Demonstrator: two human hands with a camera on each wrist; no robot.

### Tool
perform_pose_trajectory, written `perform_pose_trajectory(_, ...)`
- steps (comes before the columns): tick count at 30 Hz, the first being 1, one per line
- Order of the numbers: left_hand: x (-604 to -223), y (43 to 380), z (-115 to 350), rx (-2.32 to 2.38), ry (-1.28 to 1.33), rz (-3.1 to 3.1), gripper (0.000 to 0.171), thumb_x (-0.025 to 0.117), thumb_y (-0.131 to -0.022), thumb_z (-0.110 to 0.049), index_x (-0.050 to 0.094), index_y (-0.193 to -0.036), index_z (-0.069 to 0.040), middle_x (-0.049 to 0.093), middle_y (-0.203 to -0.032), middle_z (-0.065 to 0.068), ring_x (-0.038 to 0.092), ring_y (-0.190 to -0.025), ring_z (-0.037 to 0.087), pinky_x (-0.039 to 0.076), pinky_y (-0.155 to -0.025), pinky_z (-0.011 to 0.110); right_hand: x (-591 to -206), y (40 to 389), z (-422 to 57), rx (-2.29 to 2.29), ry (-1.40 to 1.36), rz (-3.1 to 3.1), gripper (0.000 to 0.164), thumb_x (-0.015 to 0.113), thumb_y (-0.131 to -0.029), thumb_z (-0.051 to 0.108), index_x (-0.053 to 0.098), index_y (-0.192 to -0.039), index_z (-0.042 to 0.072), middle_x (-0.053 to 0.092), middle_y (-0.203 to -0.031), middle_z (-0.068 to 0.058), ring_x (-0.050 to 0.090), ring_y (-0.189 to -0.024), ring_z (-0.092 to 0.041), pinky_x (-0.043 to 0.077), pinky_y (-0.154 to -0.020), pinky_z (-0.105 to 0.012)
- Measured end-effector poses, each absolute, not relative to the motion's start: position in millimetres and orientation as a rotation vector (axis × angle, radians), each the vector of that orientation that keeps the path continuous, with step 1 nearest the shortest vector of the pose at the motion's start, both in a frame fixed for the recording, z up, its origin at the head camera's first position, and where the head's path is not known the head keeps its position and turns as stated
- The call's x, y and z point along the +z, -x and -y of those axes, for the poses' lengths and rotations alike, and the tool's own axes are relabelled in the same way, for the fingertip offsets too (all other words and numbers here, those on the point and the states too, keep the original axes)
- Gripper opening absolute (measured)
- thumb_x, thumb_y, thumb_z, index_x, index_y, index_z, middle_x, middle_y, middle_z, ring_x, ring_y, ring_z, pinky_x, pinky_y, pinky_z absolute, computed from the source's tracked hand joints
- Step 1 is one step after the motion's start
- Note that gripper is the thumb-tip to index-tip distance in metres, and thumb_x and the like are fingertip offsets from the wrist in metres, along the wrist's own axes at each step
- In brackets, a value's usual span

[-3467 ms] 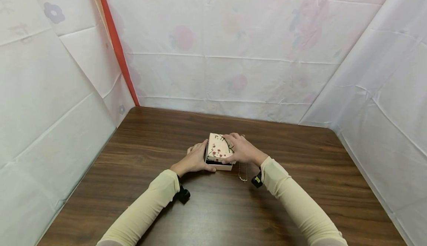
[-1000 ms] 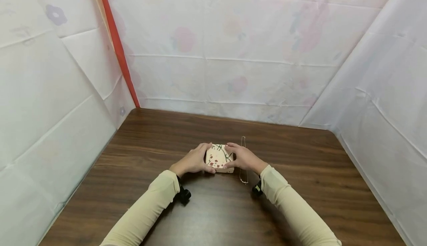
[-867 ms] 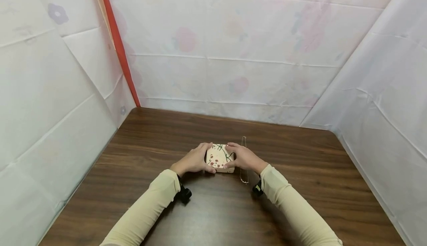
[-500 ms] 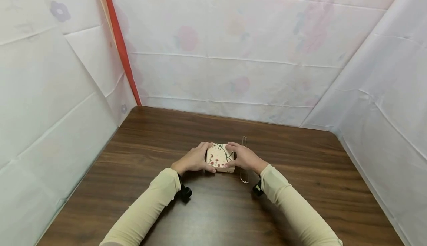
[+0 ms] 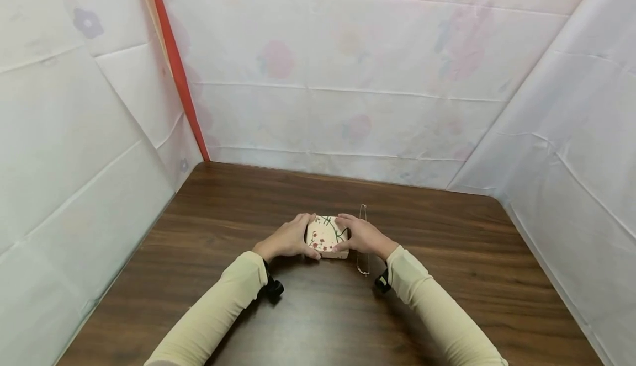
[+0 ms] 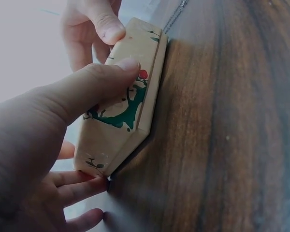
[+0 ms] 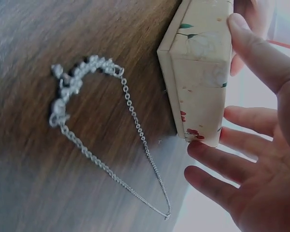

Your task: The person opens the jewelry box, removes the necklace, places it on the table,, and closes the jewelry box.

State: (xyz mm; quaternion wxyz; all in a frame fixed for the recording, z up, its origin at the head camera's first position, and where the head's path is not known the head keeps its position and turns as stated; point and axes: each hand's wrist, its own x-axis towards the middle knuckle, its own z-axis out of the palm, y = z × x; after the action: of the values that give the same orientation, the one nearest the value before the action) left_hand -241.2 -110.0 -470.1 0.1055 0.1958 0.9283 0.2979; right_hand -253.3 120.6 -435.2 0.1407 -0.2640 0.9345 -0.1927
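A small cream gift box (image 5: 325,234) with red flowers and green stems printed on it sits on the table, its lid down over the base. My left hand (image 5: 287,238) grips its left side, thumb on the near face and fingers round the far corner. On the opposite side my right hand (image 5: 365,237) holds the box between thumb and fingers; the right wrist view shows its lower fingers spread past the edge. Just right of the box lies a silver chain necklace (image 7: 71,87) with a curved, beaded centrepiece, partly hidden under my right hand in the head view.
The dark wood-grain table (image 5: 318,316) has white printed cloth (image 5: 308,79) hanging behind it and along both sides. A red strip (image 5: 174,62) runs down the back left corner. Black wrist cameras (image 5: 274,288) sit under both forearms.
Earlier the lid sat tilted above the base with a dark gap showing, and my right hand was on it. It has come down level onto the base. Over the last second the hands have stayed still.
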Motion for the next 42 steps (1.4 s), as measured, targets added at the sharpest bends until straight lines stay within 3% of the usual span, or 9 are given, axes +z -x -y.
perform_pose_trajectory(13,-468.0,235.5,118.1,0.957,-0.587,-2.724,0.113,0.086,-0.068,-0.048,0.026,-0.153,-0.004,0.033,-0.154,0.016,0.034,-0.142,0.032,0.028,-0.112,0.058,-432.5,251.2,-116.4,-0.591,0.809,-2.672,0.081,0.076,-0.082,0.045,0.042,-0.148,0.011,0.031,-0.158,-0.013,0.039,-0.141,-0.034,0.039,-0.109,-0.051)
perform_pose_trajectory(19,-467.3,232.0,117.2,1.008,-0.567,-2.688,0.116,0.085,-0.070,-0.045,0.018,-0.154,-0.002,0.024,-0.158,0.020,0.029,-0.144,0.038,0.026,-0.112,0.064,-434.8,248.0,-122.3,-0.658,0.790,-2.656,0.080,0.072,-0.084,0.048,0.041,-0.149,0.014,0.024,-0.160,-0.017,0.035,-0.142,-0.039,0.037,-0.108,-0.057)
perform_pose_trajectory(26,-465.7,228.2,119.6,1.028,-0.542,-2.675,0.116,0.078,-0.075,-0.054,0.010,-0.157,-0.007,0.014,-0.161,0.020,0.025,-0.146,0.041,0.031,-0.112,0.057,-432.3,243.4,-132.2,-0.729,0.735,-2.693,0.076,0.066,-0.090,0.048,0.039,-0.150,0.012,0.025,-0.159,-0.020,0.034,-0.142,-0.040,0.035,-0.108,-0.059)
perform_pose_trajectory(31,-462.7,227.8,122.6,1.001,-0.528,-2.718,0.109,0.070,-0.082,-0.059,0.009,-0.158,-0.009,0.015,-0.162,0.018,0.020,-0.148,0.041,0.026,-0.114,0.060,-426.7,240.1,-135.9,-0.727,0.736,-2.741,0.074,0.064,-0.092,0.045,0.037,-0.150,0.009,0.027,-0.157,-0.022,0.036,-0.140,-0.043,0.036,-0.106,-0.061)
perform_pose_trajectory(36,-455.2,228.4,122.1,0.931,-0.536,-2.847,0.103,0.067,-0.085,-0.057,0.013,-0.157,-0.007,0.014,-0.161,0.021,0.018,-0.148,0.042,0.022,-0.111,0.067,-421.2,236.6,-138.0,-0.705,0.757,-2.832,0.069,0.058,-0.097,0.043,0.035,-0.152,0.009,0.030,-0.156,-0.024,0.032,-0.142,-0.044,0.034,-0.107,-0.062)
perform_pose_trajectory(42,-448.8,232.0,121.1,0.824,-0.526,-3.011,0.095,0.062,-0.087,-0.061,0.022,-0.155,-0.007,0.019,-0.161,0.018,0.017,-0.150,0.036,0.021,-0.112,0.065,-419.7,235.3,-139.9,-0.651,0.733,-3.044,0.069,0.057,-0.097,0.045,0.034,-0.152,0.011,0.035,-0.152,-0.024,0.037,-0.139,-0.044,0.034,-0.108,-0.060)
